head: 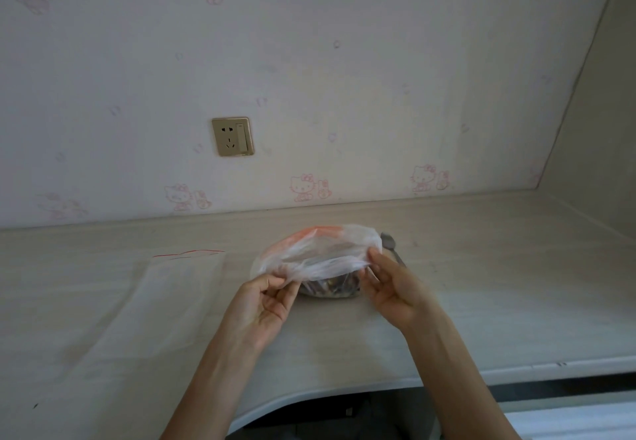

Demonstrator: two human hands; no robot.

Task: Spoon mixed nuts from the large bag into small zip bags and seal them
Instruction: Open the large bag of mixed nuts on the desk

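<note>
Nearest the camera, two bare forearms reach forward over the curved front edge of a pale wood-grain desk (481,319). The left hand (265,302) is turned palm up, its thumb and fingers pinching the near left rim of the large bag (320,253), a thin, cloudy plastic bag with an orange-red strip along its far edge. The right hand (389,288) mirrors it on the other side, with fingertips gripping the right end of the bag's mouth, so the plastic is stretched between the two hands and the opening is held wide. Below the stretched rim, the bag's lower part rests on the desk near its middle, and a dark heap of mixed nuts (330,288) shows through the plastic between the two hands. Just behind the right hand, a metal spoon (390,245) lies on the desk, beside the bag's right end, its bowl pointing away from the person. To the left, well apart from the big bag, small zip bags (179,288) lie flat on the desktop, clear and hard to make out except for their thin red seal lines at the far end. Beyond the desk rises a wall papered with faint pink cartoon cats, carrying a gold-framed socket (233,136) with a switch.
</note>
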